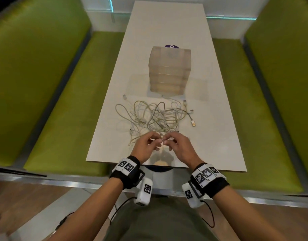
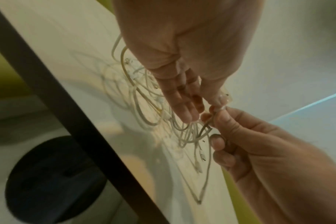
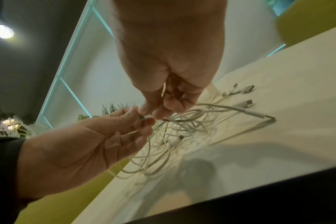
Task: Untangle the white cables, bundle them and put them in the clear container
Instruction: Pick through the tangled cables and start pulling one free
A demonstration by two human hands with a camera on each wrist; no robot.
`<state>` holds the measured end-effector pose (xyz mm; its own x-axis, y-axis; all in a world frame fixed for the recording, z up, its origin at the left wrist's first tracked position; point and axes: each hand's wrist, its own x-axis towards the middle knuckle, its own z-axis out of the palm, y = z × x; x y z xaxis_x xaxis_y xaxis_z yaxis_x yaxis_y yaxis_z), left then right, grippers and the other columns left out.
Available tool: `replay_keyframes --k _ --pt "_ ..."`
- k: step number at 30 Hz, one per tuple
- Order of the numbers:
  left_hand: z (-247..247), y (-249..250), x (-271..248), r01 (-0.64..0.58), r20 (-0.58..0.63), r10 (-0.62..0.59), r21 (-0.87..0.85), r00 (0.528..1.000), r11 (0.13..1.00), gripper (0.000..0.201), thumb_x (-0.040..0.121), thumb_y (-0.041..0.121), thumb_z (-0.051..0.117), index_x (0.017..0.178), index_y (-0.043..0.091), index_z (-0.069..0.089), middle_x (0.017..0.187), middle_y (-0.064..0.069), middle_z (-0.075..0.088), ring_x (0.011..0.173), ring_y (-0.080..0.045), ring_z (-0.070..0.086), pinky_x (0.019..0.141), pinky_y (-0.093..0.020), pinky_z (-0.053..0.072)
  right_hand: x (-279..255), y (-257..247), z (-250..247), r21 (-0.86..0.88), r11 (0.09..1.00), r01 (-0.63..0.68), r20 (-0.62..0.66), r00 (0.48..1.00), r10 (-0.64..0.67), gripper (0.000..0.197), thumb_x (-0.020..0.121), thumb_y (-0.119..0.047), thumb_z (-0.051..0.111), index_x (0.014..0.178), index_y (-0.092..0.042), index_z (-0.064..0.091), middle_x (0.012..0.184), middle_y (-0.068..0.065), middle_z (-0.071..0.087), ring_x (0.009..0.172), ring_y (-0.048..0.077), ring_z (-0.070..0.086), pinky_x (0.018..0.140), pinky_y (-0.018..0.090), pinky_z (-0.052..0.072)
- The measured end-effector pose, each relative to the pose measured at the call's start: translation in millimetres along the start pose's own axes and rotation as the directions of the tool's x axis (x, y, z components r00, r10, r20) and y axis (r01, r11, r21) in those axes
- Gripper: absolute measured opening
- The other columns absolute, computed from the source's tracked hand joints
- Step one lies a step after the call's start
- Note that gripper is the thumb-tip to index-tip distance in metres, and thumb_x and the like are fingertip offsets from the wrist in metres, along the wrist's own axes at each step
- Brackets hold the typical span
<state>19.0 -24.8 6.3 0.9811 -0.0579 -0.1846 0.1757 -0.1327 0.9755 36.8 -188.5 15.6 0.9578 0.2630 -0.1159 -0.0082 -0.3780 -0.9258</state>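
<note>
A loose tangle of white cables lies in the middle of the white table; it also shows in the wrist views as cables and cables. Just behind it stands the clear container, which looks like a stack of translucent boxes. Both hands hover over the tangle's near edge. My left hand and right hand meet fingertip to fingertip, each pinching the same short stretch of thin white cable. That cable trails from the left hand and right hand down into the tangle.
Several plug ends stick out on the tangle's right, one gold-tipped. A purple round sticker shows behind the container. Green benches flank the table on both sides. The table's near edge is right below my wrists.
</note>
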Motion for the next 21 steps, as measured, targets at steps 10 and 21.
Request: replay_keyframes --k 10,21 --pt "8 7 -1 0.000 -0.030 -0.004 -0.144 1.000 0.990 0.009 0.092 0.020 0.059 0.100 0.018 0.063 0.106 -0.007 0.067 0.092 -0.025 0.063 0.074 -0.030 0.054 0 -4 3 0.078 0.997 -0.020 0.015 1.000 0.019 0.015 0.088 -0.015 0.065 0.093 -0.009 0.052 0.088 -0.002 0.062 0.057 0.011 0.057 0.060 0.021 0.049" --pt "-4 40 -6 -0.023 -0.030 0.009 -0.498 1.000 0.867 0.005 0.100 0.012 0.041 0.095 0.015 0.041 0.064 0.000 0.060 0.095 -0.024 0.069 0.095 -0.036 0.049 25 1 -10 -0.577 0.797 0.175 0.057 0.983 -0.174 0.012 0.091 -0.021 0.056 0.098 -0.017 0.065 0.097 -0.003 0.059 0.084 0.015 0.056 0.061 0.027 0.036"
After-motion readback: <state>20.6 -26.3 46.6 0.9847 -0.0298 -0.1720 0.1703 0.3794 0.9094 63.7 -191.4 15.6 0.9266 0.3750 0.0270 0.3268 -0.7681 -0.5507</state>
